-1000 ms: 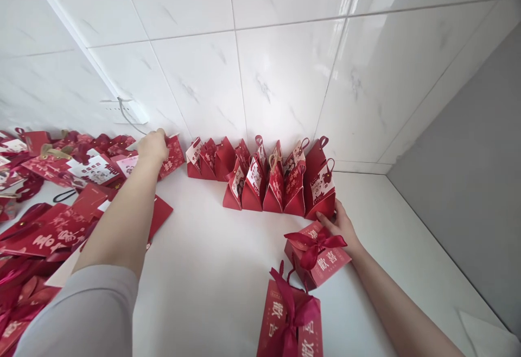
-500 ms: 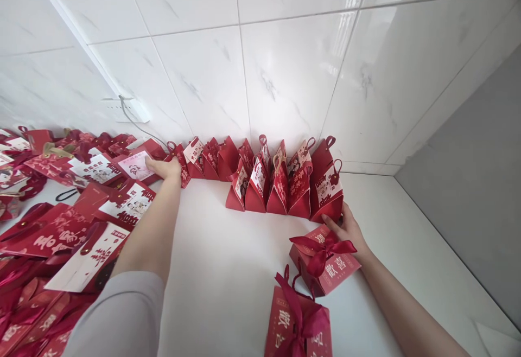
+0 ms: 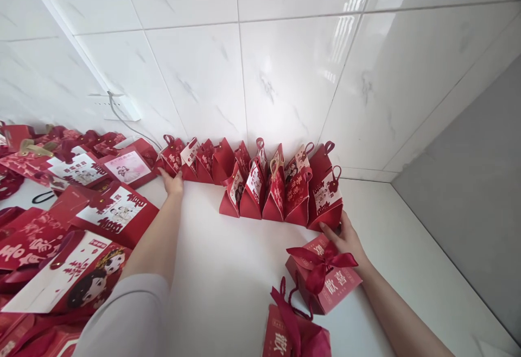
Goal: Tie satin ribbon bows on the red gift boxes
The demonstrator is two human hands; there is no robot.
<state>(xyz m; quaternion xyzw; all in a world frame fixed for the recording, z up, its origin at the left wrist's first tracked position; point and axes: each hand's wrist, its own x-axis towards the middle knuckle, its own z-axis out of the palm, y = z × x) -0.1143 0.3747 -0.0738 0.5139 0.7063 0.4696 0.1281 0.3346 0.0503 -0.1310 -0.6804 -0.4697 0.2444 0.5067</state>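
A back row of red triangular gift boxes (image 3: 223,163) with small ribbon loops stands against the wall, a shorter row in front of its right half. At the left end of the back row, my left hand (image 3: 173,184) holds the lower part of a small red gift box (image 3: 172,153); its fingers are partly hidden. My right hand (image 3: 349,240) grips the bottom corner of the front row's rightmost gift box (image 3: 326,197), thumb in front and fingers on its right side. Just below that hand sits a red box with a ribbon bow (image 3: 325,275).
Another bow-tied box (image 3: 280,332) lies at the bottom edge. A heap of flatter red and white gift boxes (image 3: 116,210) covers the left of the white tabletop (image 3: 211,270). A cable (image 3: 130,123) runs from a wall socket (image 3: 122,108) behind the boxes.
My left hand has moved from the box with the pink card to the row's end box, which now stands more upright. My right hand stays at the same box. The view has shifted slightly.
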